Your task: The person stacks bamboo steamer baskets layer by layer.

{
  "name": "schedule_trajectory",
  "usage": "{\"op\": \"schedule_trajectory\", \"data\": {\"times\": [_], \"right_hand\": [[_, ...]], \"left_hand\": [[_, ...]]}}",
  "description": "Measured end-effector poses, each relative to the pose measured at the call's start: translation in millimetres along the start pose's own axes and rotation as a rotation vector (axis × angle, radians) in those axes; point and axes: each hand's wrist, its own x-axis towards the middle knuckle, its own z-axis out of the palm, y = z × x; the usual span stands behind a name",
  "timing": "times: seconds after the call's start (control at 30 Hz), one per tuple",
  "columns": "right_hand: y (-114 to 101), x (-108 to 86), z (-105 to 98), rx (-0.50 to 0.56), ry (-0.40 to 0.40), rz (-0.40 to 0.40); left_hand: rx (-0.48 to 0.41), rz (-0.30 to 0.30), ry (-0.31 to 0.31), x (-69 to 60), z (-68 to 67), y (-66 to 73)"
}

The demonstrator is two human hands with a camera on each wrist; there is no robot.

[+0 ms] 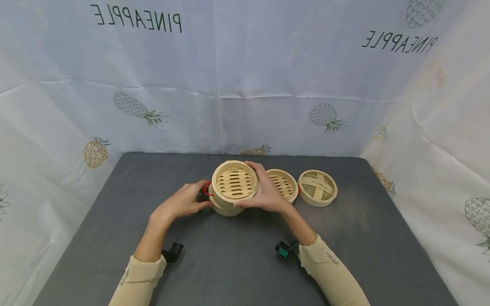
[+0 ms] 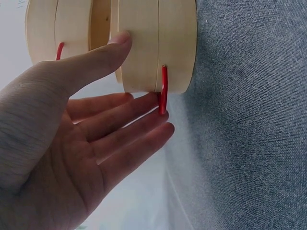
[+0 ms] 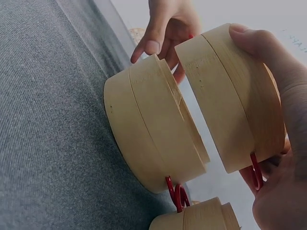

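Observation:
My right hand (image 1: 269, 194) grips a round bamboo steamer basket (image 1: 229, 196) by its right side, thumb at the near rim and fingers at the far rim. The basket is tilted, its slatted face towards the head camera. Below it a second steamer basket (image 3: 153, 132) stands on the table; the right wrist view shows a gap between the two. By the lower basket's left side, my left hand (image 1: 183, 202) has its thumb and fingers spread, the fingers nearly straight beside a red loop handle (image 2: 164, 88). Whether its fingertips press the basket I cannot tell.
Right of the hands another slatted steamer basket (image 1: 284, 185) stands on the dark grey table (image 1: 229, 263). Beside it lies a woven bamboo lid (image 1: 317, 189). A pineapple-print cloth (image 1: 245, 119) hangs behind the table and along both sides.

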Motion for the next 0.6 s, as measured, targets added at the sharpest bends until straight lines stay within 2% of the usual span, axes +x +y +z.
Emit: {"op": "schedule_trajectory", "data": {"times": [0.33, 0.6], "right_hand": [[1.8, 5.1, 1.1, -0.031, -0.003, -0.009], [1.9, 6.8, 2.3, -0.019, -0.016, -0.009]], "left_hand": [[0.006, -0.017, 0.003, 0.2, 0.0, 1.0], [0.0, -0.003, 0.02, -0.3, 0.9, 0.6]]}}
